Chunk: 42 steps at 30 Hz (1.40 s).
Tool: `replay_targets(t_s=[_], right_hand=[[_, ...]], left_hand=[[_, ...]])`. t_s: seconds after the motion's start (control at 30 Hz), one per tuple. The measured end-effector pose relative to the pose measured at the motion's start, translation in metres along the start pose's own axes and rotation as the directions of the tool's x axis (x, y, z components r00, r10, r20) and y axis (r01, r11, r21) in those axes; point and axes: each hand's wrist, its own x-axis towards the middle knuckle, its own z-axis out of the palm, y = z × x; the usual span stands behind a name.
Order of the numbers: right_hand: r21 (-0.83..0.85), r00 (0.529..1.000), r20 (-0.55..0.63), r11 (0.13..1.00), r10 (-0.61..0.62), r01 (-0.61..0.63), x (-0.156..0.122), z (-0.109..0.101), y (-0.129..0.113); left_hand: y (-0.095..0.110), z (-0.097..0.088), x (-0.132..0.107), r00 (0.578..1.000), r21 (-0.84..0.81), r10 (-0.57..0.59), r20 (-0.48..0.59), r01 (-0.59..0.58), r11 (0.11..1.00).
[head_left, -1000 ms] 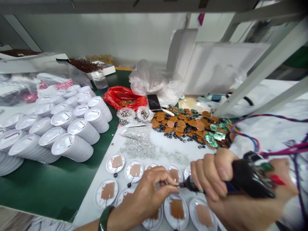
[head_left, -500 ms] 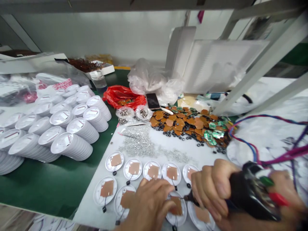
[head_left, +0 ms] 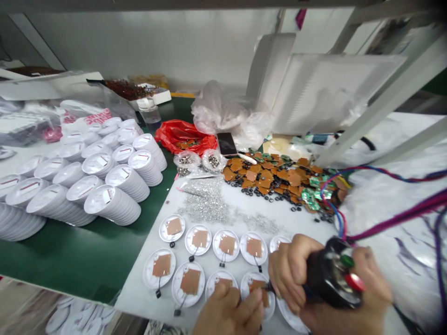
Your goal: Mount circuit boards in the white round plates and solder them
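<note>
My right hand [head_left: 296, 274] is closed round a black electric screwdriver [head_left: 330, 274] with red and green buttons and coloured wires [head_left: 394, 218] trailing off to the right. Its tip points left and down at a white round disc [head_left: 260, 291] carrying a brown square board. My left hand [head_left: 230, 311] sits at the bottom edge, fingers pinched together at that same disc, just left of the tip. Several more white discs with brown boards [head_left: 199, 239] lie in two rows on the white work board [head_left: 153, 242].
Stacks of white round covers [head_left: 115, 204] crowd the green mat on the left. Loose silver screws [head_left: 206, 204] lie behind the discs, then a heap of brown and green boards [head_left: 279, 179]. A red bag [head_left: 185, 135], a phone [head_left: 226, 143] and clear bags sit further back.
Both hands have drawn down and toward me, from the upper row of discs to a disc in the near row. The view has shifted slightly left.
</note>
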Motion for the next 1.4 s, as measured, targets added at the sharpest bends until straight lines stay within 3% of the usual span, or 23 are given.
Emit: replay_targets(t_s=[0.1, 0.3, 0.47, 0.57, 0.97, 1.27, 1.4], right_hand=[[-0.017, 0.999, 0.029, 0.999, 0.035, -0.034, -0.004, -0.006, 0.002], [-0.04, 0.995, 0.066, 0.996, 0.076, -0.074, -0.01, -0.016, 0.003], [-0.081, 0.996, 0.049, 0.994, 0.073, -0.069, -0.01, -0.012, 0.008], [-0.078, 0.994, 0.051, 0.993, 0.093, -0.089, -0.009, -0.012, 0.016], [-0.062, 0.994, 0.088, 0.996, 0.064, -0.059, -0.008, -0.01, 0.045], [-0.254, 0.988, 0.107, 0.964, 0.112, -0.082, -0.015, -0.012, 0.048], [-0.203, 0.989, 0.111, 0.976, 0.102, -0.078, -0.015, -0.011, 0.052]], left_hand=[[-0.001, 0.0, 0.002, 0.999, -0.086, -0.028, 0.018, 0.03, 0.996], [-0.005, -0.005, 0.01, 0.971, -0.146, -0.238, 0.028, 0.24, 0.96], [0.0, -0.003, 0.0, 0.997, -0.06, -0.077, 0.002, 0.077, 0.995], [0.006, 0.001, -0.009, 0.998, 0.031, -0.027, 0.052, 0.026, 0.999], [0.005, -0.003, 0.002, 0.998, 0.0, -0.057, 0.026, 0.057, 0.998], [0.009, 0.006, -0.002, 0.993, -0.085, -0.113, -0.016, 0.112, 0.99], [0.008, 0.004, -0.01, 0.994, -0.085, -0.073, 0.087, 0.081, 0.993]])
